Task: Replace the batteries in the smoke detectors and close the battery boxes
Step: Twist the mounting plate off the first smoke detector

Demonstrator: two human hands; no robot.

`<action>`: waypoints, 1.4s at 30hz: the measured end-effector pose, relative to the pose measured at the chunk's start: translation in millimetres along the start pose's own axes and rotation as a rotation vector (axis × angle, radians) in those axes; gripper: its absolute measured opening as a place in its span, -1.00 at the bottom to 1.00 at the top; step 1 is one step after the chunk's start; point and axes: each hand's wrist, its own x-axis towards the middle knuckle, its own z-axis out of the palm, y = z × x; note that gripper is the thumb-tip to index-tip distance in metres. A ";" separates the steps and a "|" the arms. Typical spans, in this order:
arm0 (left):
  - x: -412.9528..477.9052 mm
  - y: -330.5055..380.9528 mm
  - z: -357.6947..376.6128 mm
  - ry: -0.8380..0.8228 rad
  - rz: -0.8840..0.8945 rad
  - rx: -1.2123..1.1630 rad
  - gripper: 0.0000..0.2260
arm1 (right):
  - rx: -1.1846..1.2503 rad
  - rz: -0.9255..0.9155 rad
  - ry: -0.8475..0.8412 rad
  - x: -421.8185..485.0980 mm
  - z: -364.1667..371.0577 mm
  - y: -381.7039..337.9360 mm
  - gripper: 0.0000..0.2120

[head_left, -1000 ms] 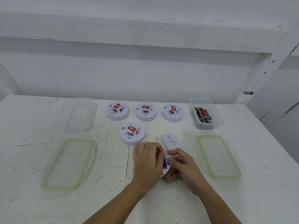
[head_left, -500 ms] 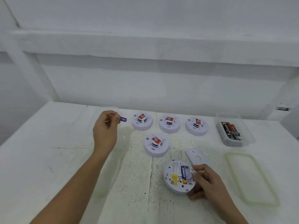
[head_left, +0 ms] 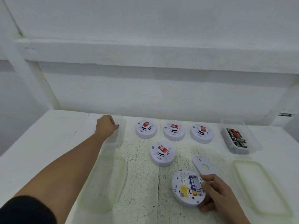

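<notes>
Smoke detector (head_left: 186, 189), upturned on the desk (head_left: 48, 135), is being gripped at its rim by the right hand (head_left: 216, 194). An old blue battery (head_left: 118, 125), pinched in the fingers of the left hand (head_left: 104, 126), is being carried from it over to the clear tub (head_left: 121, 139). A second cell (head_left: 192, 183) is still waiting inside.

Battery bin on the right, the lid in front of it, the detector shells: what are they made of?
Battery bin: clear, glossy rigid plastic, most likely; the batteries show through its walls. Lid: translucent plastic with a pale green rim, possibly a softer seal, though that can't be confirmed. Detector shells: opaque white moulded plastic, smooth with a slight sheen and dark vent slots.
</notes>
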 end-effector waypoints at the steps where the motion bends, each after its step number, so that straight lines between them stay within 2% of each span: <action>1: 0.1 0.1 2.7 -0.018 -0.002 0.015 -0.77 | 0.001 -0.002 0.004 0.0 0.7 -0.1 -0.89; 3: -1.1 1.2 6.0 -0.048 -0.007 0.063 -0.80 | 0.004 -0.007 0.014 0.2 1.5 0.1 -0.89; 6: -0.7 3.9 6.4 -0.111 -0.008 0.089 -0.94 | -0.004 -0.017 0.023 0.5 2.1 1.5 -0.89; 10: -1.8 3.7 3.9 -0.211 -0.024 0.126 -0.89 | -0.023 -0.041 0.031 1.1 2.7 2.6 -0.90; 15: -5.0 1.1 1.4 -0.181 -0.051 0.091 -0.91 | -0.019 -0.059 0.026 -0.7 4.2 2.4 -0.89; 18: -10.8 2.9 -1.7 -0.091 -0.016 0.080 -0.78 | -0.016 -0.062 0.021 -3.5 4.5 0.4 -0.87; 20: -20.6 10.1 -2.9 0.057 0.069 0.082 -0.76 | -0.012 -0.066 0.015 -4.1 4.6 0.0 -0.87; 22: -42.0 24.6 0.0 0.225 0.211 0.004 -0.82 | 0.000 -0.066 0.007 -4.1 3.4 2.7 -0.88; 24: -72.9 42.5 8.4 0.284 0.411 -0.075 -0.89 | 0.004 -0.070 0.000 -3.4 0.8 6.0 -0.88; 25: -90.7 51.0 13.8 0.243 0.521 -0.097 -0.91 | 0.005 -0.071 -0.005 -2.5 0.0 7.2 -0.88; 27: -129.0 65.3 29.0 0.013 0.689 -0.098 -0.93 | 0.012 -0.073 -0.017 -1.4 -1.2 8.2 -0.88; 29: -166.0 73.2 50.2 -0.304 0.721 -0.037 -0.95 | 0.020 -0.074 -0.032 -1.1 -2.6 9.6 -0.88; 31: -194.5 74.3 73.2 -0.488 0.735 0.069 -0.88 | 0.037 -0.074 -0.046 -1.0 -3.0 10.4 -0.88; 32: -204.8 73.6 83.5 -0.508 0.775 0.112 -0.83 | 0.047 -0.074 -0.050 -1.4 -3.8 11.1 -0.88; 36: -218.8 75.9 95.4 -0.414 0.919 0.208 -0.76 | 0.064 -0.078 -0.064 -1.3 -5.5 11.8 -0.87; 39: -220.4 82.8 93.8 -0.400 0.942 0.286 -0.75 | 0.062 -0.085 -0.075 -1.5 -5.8 12.9 -0.87; 42: -218.9 92.3 93.6 -0.458 0.912 0.408 -0.75 | 0.070 -0.090 -0.074 -2.0 -6.6 13.4 -0.86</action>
